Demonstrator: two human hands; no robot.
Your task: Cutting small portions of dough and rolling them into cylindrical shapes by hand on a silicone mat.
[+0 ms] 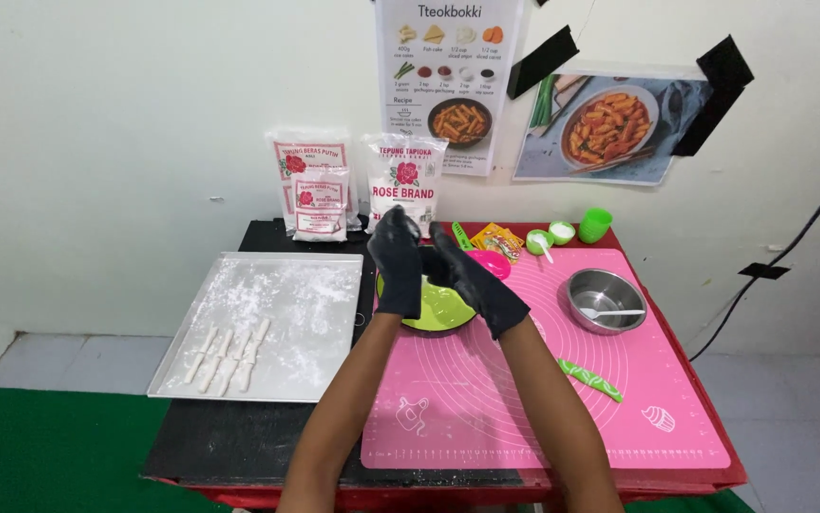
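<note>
Both of my hands wear black gloves and are raised above a lime green plate (pixel 440 309) at the back of a pink silicone mat (pixel 524 399). My left hand (pixel 398 261) is upright with its fingers pointing up. My right hand (pixel 472 275) leans toward it, fingertips near the left palm. Whether a piece of dough sits between them is hidden. A floured metal tray (pixel 296 304) lies to the left, with several short white dough sticks (pixel 225 356) in its near left corner.
A steel bowl (pixel 606 299) with a white spoon, a green-handled knife (pixel 591 380), a green cup (pixel 595 225), small green bowls (pixel 551 236), a pink bowl (pixel 491 261) and yellow packets (pixel 495 236) sit on the mat. Flour bags (pixel 405 180) stand against the wall.
</note>
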